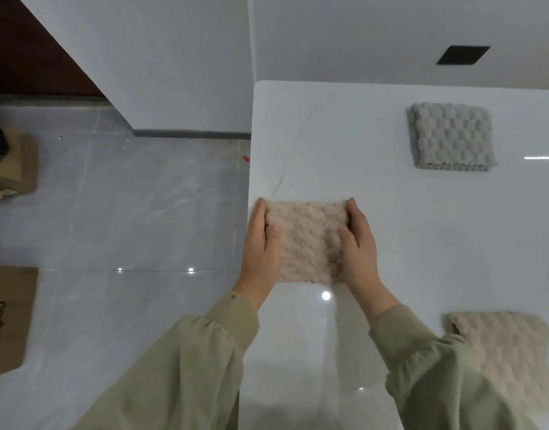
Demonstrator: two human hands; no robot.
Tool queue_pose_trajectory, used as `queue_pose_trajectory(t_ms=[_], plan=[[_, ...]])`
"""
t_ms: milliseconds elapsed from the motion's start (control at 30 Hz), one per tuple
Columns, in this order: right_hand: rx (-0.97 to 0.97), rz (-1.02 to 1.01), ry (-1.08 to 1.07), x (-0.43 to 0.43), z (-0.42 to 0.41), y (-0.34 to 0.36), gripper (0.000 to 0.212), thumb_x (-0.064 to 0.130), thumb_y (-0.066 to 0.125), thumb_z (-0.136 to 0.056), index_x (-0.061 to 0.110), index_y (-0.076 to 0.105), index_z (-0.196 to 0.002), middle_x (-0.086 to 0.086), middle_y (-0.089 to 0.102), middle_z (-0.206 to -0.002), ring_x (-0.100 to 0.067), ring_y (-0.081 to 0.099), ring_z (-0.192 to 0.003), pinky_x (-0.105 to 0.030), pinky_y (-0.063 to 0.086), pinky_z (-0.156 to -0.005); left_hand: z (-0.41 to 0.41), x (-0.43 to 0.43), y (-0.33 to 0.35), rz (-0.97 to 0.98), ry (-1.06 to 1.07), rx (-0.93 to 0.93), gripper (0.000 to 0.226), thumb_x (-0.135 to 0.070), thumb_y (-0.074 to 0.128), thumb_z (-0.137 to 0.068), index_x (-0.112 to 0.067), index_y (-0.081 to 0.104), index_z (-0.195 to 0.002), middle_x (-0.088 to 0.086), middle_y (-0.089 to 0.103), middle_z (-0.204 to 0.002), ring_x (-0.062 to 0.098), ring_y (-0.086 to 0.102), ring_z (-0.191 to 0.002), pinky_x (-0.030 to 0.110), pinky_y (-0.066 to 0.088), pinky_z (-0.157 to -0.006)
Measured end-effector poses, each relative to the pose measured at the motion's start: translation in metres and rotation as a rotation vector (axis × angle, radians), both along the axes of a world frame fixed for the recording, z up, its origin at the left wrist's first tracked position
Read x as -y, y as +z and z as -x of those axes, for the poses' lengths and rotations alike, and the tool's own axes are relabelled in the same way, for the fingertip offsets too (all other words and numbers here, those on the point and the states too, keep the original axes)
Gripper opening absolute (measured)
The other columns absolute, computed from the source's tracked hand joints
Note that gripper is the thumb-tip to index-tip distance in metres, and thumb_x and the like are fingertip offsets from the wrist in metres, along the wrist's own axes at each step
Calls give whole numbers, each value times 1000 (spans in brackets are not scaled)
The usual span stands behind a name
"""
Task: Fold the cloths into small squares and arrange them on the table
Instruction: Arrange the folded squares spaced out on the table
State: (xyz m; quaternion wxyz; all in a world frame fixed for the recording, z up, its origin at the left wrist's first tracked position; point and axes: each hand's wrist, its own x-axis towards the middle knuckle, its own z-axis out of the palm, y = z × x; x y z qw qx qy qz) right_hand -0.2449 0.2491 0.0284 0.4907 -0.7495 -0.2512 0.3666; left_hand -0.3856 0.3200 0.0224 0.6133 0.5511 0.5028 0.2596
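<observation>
A beige cloth [307,240] with a knobbly pile lies flat, folded into a thick rectangle, at the left edge of the white surface [391,212]. The left hand [262,243] and right hand [358,246] flank its two sides, thumbs resting on top. A grey cloth [453,136], folded almost square, lies well apart at the far right. A second beige cloth [509,352], also folded, lies near right, partly hidden by a sleeve [437,367].

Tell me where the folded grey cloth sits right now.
In the head view, the folded grey bobble-textured cloth lies flat on the glossy white table, far right, beyond the beige folded cloth between the left hand and right hand.
</observation>
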Motion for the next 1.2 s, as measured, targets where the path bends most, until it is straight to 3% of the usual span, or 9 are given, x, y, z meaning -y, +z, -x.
queue_pose_trajectory(t_ms=[67, 200, 300, 467, 533, 667, 800, 1000, 1200], plan=[[3, 1, -9, -1, 1, 0, 52, 21, 44, -95, 18, 31, -146, 8, 29, -152, -3, 28, -138, -7, 23, -106, -2, -1, 3, 24, 16, 17, 50, -16, 34, -102, -17, 18, -150, -10, 20, -155, -4, 20, -139, 8, 18, -111], [8, -17, 1, -6, 10, -1, 63, 29, 42, -84, 17, 32, -145, 9, 29, -151, 2, 27, -134, 4, 21, -99, -9, 4, 3, -18, -13, -40, 51, -17, 33, -102, -18, 17, -150, -10, 18, -156, -4, 16, -140, 7, 14, -110], [23, -15, 2, -6, 11, -2, 56, 24, 43, -90, 18, 31, -145, 8, 28, -153, -2, 26, -137, -5, 21, -105, -8, 5, 2, -34, -29, -65, 52, -17, 34, -102, -17, 17, -151, -10, 17, -157, -5, 15, -139, -1, 13, -104], [220, 52, 69, -6, 13, -1, 50, 17, 42, -97, 12, 29, -145, -1, 21, -156, -10, 19, -142, -23, 17, -115, 3, -4, 5, -105, -179, -149, 55, -19, 38, -101, -19, 16, -151, -9, 11, -158, -6, 9, -140, 11, 10, -113], [379, 105, 111, -4, 14, 2, 51, 20, 42, -97, 9, 29, -145, -6, 13, -158, -16, 14, -144, -30, 13, -118, 11, -8, 9, -224, -295, -284, 57, -24, 38, -101, -19, 13, -151, -6, 6, -159, -3, 3, -141, 13, 7, -114], [688, 217, 136, -2, 32, 14, 54, 21, 43, -93, 6, 29, -143, -12, 6, -158, -24, 4, -146, -44, 2, -117, 33, -22, 19, -700, -607, -714, 63, -33, 36, -98, -18, 7, -152, 2, 0, -160, 16, -10, -146, 44, -6, -117], [884, 328, 184, -15, 67, 20, 64, 35, 29, -88, 5, 27, -145, -15, 8, -158, -27, 3, -146, -50, 0, -115, 53, -52, 30, -975, -785, -874, 64, -41, 32, -98, -18, 6, -152, 7, -2, -160, 24, -10, -146, 52, -6, -114], [943, 492, 63, -45, 141, 15, 67, 38, 28, -88, 0, 29, -143, -20, 14, -155, -35, 9, -144, -62, 5, -111, 113, -105, 44, -1151, -1005, -893, 67, -44, 32, -98, -20, 1, -152, 8, -7, -159, 26, -13, -146, 52, -7, -114], [896, 589, -143, -56, 192, 26, 65, 39, 30, -90, 2, 30, -143, -20, 14, -156, -34, 9, -145, -60, 4, -111, 145, -138, 59, -1268, -1106, -757, 68, -43, 37, -96, -18, 7, -152, 10, 0, -160, 27, -5, -147, 53, -2, -114]])
